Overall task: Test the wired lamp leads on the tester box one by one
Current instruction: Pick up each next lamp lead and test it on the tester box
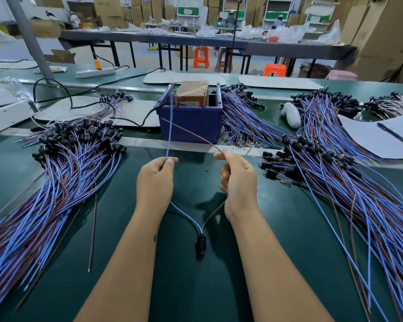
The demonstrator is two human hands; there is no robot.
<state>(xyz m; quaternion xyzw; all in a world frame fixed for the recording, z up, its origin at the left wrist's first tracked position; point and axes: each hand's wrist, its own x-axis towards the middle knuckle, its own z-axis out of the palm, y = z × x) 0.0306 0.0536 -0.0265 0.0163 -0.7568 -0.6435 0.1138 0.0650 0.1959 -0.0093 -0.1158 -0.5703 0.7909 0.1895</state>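
My left hand (156,180) pinches the blue lead (169,126) of one lamp; that lead runs up to the left rim of the blue tester box (191,123). My right hand (239,180) pinches the same lamp's brown lead (191,134), which slants up-left in front of the box. Both leads loop down between my wrists to a black lamp socket (201,246) hanging over the green bench. A brown block (192,92) sits inside the box.
Big piles of blue-and-brown lamp leads lie on the left (63,163) and on the right (349,182). A sheet of paper with a pen (393,133) lies far right. A black cable (147,117) runs into the box. A power strip (95,72) sits at the back.
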